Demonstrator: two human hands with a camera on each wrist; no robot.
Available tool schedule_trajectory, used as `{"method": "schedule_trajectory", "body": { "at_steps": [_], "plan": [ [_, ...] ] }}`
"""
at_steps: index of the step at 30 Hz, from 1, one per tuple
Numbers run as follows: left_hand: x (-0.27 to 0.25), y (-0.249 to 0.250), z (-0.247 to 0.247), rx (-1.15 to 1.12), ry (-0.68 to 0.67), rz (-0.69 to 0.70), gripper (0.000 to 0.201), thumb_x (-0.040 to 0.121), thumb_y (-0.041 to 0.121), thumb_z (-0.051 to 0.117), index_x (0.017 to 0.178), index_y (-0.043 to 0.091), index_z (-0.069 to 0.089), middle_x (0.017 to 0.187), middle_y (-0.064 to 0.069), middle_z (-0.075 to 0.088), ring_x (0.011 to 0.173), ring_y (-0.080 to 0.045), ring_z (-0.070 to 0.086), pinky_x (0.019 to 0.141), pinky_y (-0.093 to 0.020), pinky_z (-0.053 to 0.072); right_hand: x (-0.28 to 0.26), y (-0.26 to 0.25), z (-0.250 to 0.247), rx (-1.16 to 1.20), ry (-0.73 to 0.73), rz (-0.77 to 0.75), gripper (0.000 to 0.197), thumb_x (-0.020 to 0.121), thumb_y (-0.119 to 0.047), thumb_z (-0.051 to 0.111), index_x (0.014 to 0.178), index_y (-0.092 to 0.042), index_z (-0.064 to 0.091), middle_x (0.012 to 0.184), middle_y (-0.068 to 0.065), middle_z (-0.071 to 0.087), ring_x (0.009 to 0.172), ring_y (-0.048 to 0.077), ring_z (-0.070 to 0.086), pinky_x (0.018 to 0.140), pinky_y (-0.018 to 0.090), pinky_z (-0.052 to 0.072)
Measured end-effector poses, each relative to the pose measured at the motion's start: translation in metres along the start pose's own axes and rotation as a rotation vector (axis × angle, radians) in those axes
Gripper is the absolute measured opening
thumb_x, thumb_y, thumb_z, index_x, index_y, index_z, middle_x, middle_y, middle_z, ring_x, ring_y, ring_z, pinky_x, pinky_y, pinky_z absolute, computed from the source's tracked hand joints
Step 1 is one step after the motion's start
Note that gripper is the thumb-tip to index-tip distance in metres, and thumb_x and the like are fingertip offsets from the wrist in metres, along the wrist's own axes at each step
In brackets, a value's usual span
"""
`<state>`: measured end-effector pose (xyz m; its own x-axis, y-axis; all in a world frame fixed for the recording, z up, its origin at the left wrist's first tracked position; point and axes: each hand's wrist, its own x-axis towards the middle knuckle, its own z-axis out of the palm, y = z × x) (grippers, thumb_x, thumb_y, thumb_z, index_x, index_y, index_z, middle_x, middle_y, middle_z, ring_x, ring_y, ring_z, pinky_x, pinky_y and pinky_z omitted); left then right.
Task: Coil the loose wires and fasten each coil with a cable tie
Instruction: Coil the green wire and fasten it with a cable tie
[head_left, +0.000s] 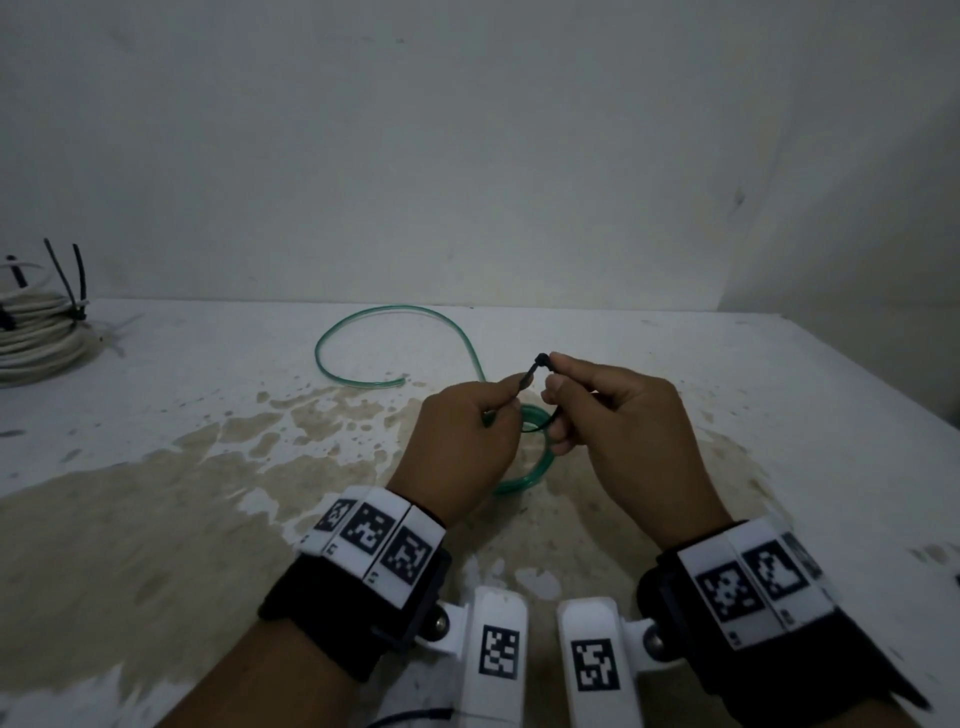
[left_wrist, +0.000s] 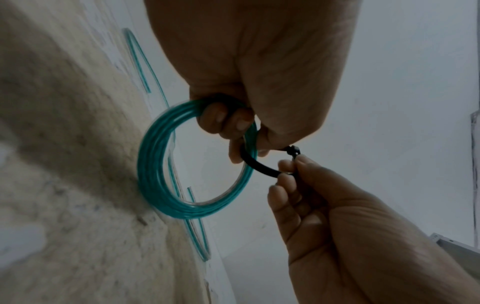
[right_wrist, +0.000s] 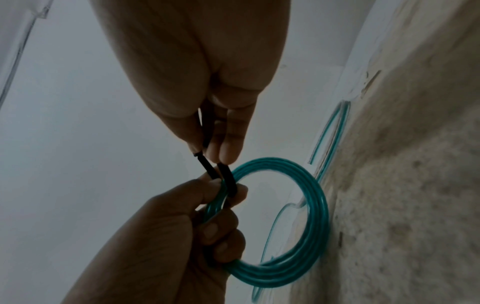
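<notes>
A green wire coil (head_left: 535, 470) stands on edge on the stained white table (head_left: 182, 395), and my left hand (head_left: 511, 397) grips it with curled fingers. A black cable tie (head_left: 529, 375) loops round the coil's strands. The left thumb and forefinger pinch the tie's tail, while my right hand (head_left: 553, 370) pinches its head end. In the left wrist view the coil (left_wrist: 153, 164) hangs from the left fingers and the tie (left_wrist: 259, 167) curves over to the right hand (left_wrist: 292, 164). In the right wrist view both legs of the tie (right_wrist: 207, 167) run from the right fingers down to the coil (right_wrist: 313, 205).
The green wire's loose end (head_left: 363, 319) lies in an open loop on the table behind my hands. A white cable coil (head_left: 36, 332) bound with black ties sits at the far left edge. A bare wall closes off the table's back.
</notes>
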<state>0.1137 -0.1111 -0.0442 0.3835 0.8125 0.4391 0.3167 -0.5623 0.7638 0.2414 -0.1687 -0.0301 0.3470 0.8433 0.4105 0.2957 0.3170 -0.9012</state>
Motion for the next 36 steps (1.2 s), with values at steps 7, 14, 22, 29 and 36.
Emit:
{"method": "schedule_trajectory", "body": {
  "at_steps": [7,14,22,29,36],
  "plan": [
    [-0.002,0.002,0.001,0.043,-0.014,0.034,0.036,0.095,0.007,0.047,0.125,0.018,0.062,0.065,0.01,0.053,0.054,0.009,0.048,0.054,-0.007,0.034,-0.001,-0.002,0.0,-0.078,0.032,-0.062,0.02,0.09,-0.011,0.06,0.09,-0.03,0.069,0.061,0.004,0.066,0.048,0.009,0.057,0.054,0.027,0.053],
    [-0.003,0.007,0.0,0.117,-0.017,0.098,0.036,0.095,0.006,0.046,0.126,0.018,0.061,0.063,0.018,0.046,0.059,0.003,0.046,0.06,-0.004,0.033,0.002,0.0,-0.001,-0.02,0.063,0.021,0.014,0.089,-0.015,0.063,0.1,-0.014,0.071,0.064,-0.003,0.066,0.053,0.007,0.058,0.055,0.025,0.051],
    [-0.004,0.005,0.002,0.175,0.009,0.213,0.034,0.087,0.015,0.041,0.099,0.011,0.073,0.06,0.007,0.045,0.06,-0.012,0.042,0.058,-0.01,0.033,0.001,-0.002,-0.005,-0.009,-0.057,0.087,0.007,0.088,-0.012,0.063,0.087,-0.007,0.068,0.054,-0.004,0.06,0.046,0.009,0.052,0.044,0.025,0.042],
    [-0.004,0.006,0.005,0.069,0.046,0.15,0.032,0.091,0.014,0.044,0.111,0.016,0.07,0.087,0.0,0.067,0.081,-0.008,0.057,0.071,-0.017,0.043,0.0,-0.005,-0.001,0.014,-0.031,0.043,0.011,0.088,-0.008,0.062,0.079,-0.014,0.063,0.054,-0.012,0.061,0.05,-0.003,0.056,0.049,0.01,0.041],
    [-0.004,0.002,0.006,0.04,0.007,0.114,0.033,0.089,0.021,0.042,0.096,0.011,0.072,0.086,-0.002,0.071,0.077,-0.013,0.063,0.072,-0.028,0.048,-0.005,-0.01,0.002,0.017,0.024,-0.049,0.01,0.085,-0.005,0.064,0.079,-0.012,0.064,0.063,-0.004,0.064,0.053,-0.002,0.06,0.05,0.009,0.043]
  ]
}}
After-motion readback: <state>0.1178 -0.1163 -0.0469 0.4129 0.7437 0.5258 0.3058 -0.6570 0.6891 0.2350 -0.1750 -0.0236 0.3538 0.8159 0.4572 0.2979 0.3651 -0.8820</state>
